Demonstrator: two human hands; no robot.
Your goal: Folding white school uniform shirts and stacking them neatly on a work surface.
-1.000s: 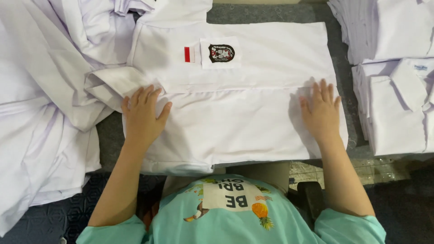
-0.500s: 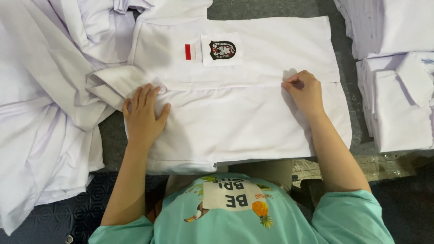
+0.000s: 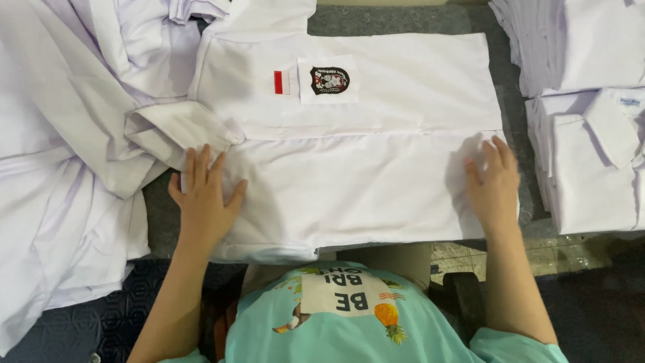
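Pressing flat with fingers spread, left hand [image 3: 203, 199] and right hand [image 3: 492, 186] rest on white shirt [image 3: 356, 175].

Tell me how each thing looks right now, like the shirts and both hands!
White shirt: spread flat, badge side up.
Left hand: open, pressing the shirt.
Right hand: open, flat on the shirt's edge.
Loose shirts: rumpled, unfolded.
Folded shirts: stacked neatly.

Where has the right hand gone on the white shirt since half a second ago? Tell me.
Yes, it moved. The right hand slid from beside the placket seam toward the person and now lies flat on the white shirt, further from the chest badge.
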